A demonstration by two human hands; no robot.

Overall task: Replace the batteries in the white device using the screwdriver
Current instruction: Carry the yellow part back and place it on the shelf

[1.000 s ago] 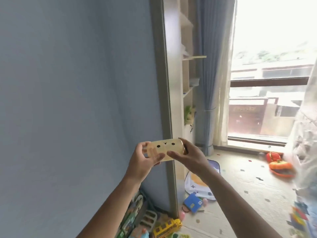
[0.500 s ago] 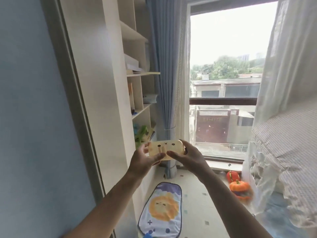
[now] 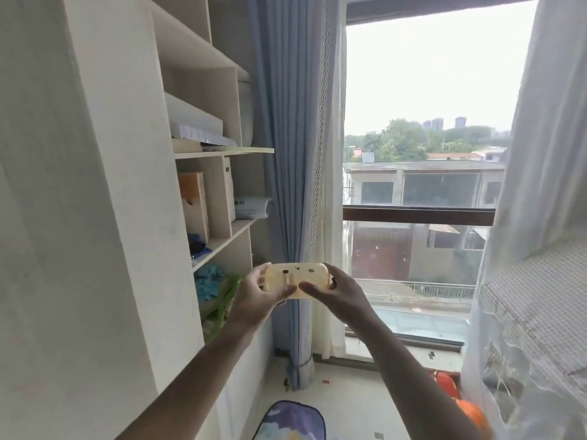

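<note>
White device (image 3: 297,280) sits crosswise between both hands, held up in the air at about chest level in front of the window (image 3: 422,192). Left hand (image 3: 255,298) grips its left end, fingers curled round the far edge and the thumb pressed flat on the near face close to the middle. Right hand (image 3: 338,292) grips the right end the same way, its thumb reaching in along the lower edge until the two thumbs nearly meet. So the device is clamped from both ends, with its middle and upper face showing between the hands.

It looks more cream-yellow than white in this light, a rounded oblong with soft corners. Two dark round spots and a small dark mark between them sit along the upper part, like a little face. A short upright slot or post shows below the left spot; I cannot tell which. Something small and dark pokes out by the right hand's fingers, too blurred to name.

Left of the window hangs a blue curtain (image 3: 286,154), and left of that stands a pale shelf unit (image 3: 203,173) with boxes. A sheer white curtain (image 3: 540,185) hangs at the window's right. Below the window lies a printed mat (image 3: 290,420) on the floor.
</note>
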